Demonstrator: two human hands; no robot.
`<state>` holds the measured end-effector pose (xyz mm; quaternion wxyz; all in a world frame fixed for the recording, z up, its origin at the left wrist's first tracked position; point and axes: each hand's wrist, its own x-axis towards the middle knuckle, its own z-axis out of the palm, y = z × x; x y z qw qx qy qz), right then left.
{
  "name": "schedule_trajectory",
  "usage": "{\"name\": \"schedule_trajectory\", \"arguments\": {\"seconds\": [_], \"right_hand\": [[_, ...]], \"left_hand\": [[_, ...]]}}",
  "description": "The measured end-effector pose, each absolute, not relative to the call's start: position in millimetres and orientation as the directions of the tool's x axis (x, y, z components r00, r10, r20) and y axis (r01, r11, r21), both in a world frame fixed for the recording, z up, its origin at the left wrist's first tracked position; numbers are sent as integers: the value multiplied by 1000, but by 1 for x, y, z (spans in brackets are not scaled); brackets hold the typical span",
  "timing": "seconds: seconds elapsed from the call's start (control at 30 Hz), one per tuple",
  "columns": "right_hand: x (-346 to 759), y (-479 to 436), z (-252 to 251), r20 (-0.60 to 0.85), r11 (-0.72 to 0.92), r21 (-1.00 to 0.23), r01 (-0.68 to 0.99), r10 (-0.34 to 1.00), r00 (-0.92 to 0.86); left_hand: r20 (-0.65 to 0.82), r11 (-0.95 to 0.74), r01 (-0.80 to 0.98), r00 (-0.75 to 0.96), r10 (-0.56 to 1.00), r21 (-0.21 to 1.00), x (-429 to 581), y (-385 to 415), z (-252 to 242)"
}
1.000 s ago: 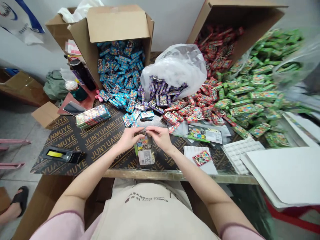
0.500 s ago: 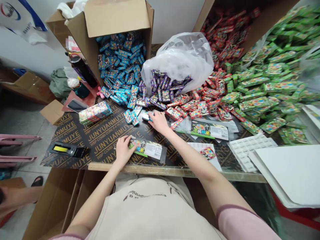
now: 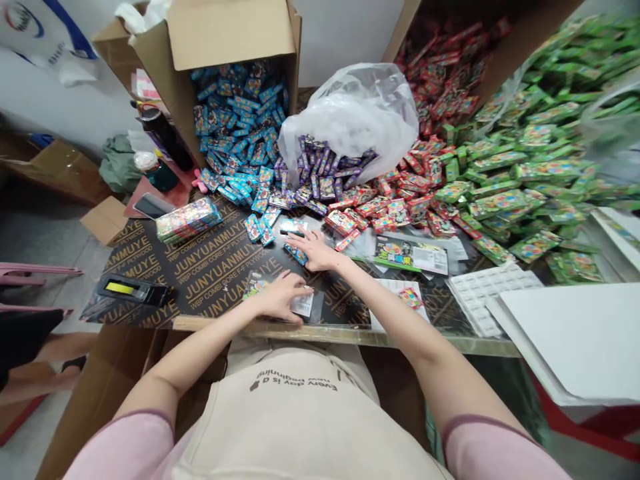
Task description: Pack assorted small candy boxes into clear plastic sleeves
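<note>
The table (image 3: 195, 273) is printed all over in gold capitals on black, reading JUNYUANMUYE, with the smaller line WBP COMBI CORE F-F PLYWOOD under it. On the pale apron (image 3: 300, 420) at the bottom centre, upside down in the frame, stands "Every day is a new beginning". A clear packet (image 3: 304, 305) lies flat at the lower centre, its printed card mostly covered and the small type on its white label too fine to read. A similar packet (image 3: 410, 255), right of centre, shows large coloured Chinese characters beside another white label. In the upper left corner a white and blue bag (image 3: 47, 40) carries an oval logo, its lettering too blurred to be sure of. The left hand (image 3: 283, 298) lies across the middle of the first packet, palm down, fingers loosely spread and slightly curved toward the right of the frame. The right hand (image 3: 314, 251) reaches in from the lower right, forearm slanting up and left, its fingers stretched out over a small blue box (image 3: 295, 255) at the centre; whether they grip it, I cannot tell. More blue boxes (image 3: 240, 133) fill a carton at the upper left, while purple boxes (image 3: 323, 167), red boxes (image 3: 395, 200) and green boxes (image 3: 520, 180) spread from the upper centre to the upper right.
</note>
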<state>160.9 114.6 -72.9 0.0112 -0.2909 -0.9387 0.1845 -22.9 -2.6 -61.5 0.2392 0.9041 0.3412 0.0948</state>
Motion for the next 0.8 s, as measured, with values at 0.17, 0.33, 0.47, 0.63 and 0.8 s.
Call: {"name": "schedule_trajectory", "arguments": {"seconds": [0.17,0.33,0.47,0.63,0.8], "right_hand": [[166,106,-92,17,771,-373,516,562,-827],[186,82,-112,133,708,-368,602,681,-720],[189,80,-114,142,700,-361,616,694,-705],[189,85,-108,121,669,-394,630,718,-686],[189,85,-109,122,676,-390,625,711,-693]], "left_hand": [[237,-125,741,-47,970,660,-122,129,-5],[180,369,671,-600,779,643,-211,250,55],[182,369,660,-612,770,654,-227,288,73],[184,362,701,-574,798,615,-238,315,68],[182,340,764,-506,843,549,-247,325,49]]}}
